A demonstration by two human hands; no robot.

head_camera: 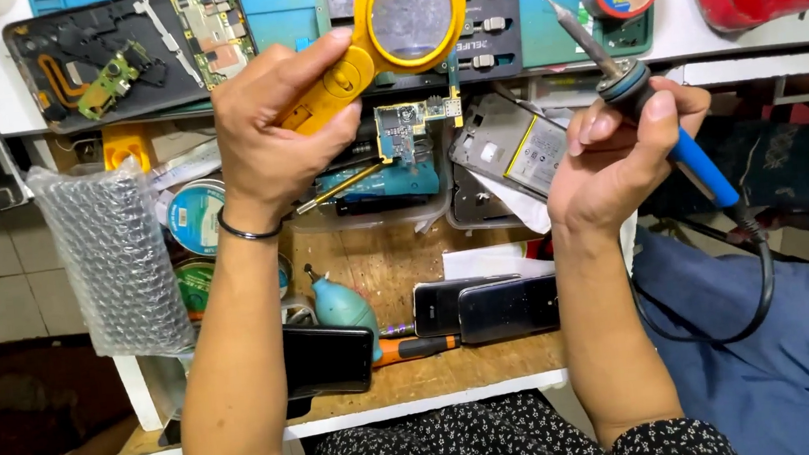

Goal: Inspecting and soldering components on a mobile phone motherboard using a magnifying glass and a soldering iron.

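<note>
Yellow magnifier (396,23) gripped in left hand (283,121); right hand (618,155) grips soldering iron (642,104) alongside.

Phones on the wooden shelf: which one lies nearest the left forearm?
The black phone at the shelf's front edge, touching the forearm; the two other phones lie overlapped farther right.

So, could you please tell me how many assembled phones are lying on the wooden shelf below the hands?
3: one black phone at the front left, and two dark phones side by side in the middle, one partly under the other. More may be hidden behind the arms.
</note>
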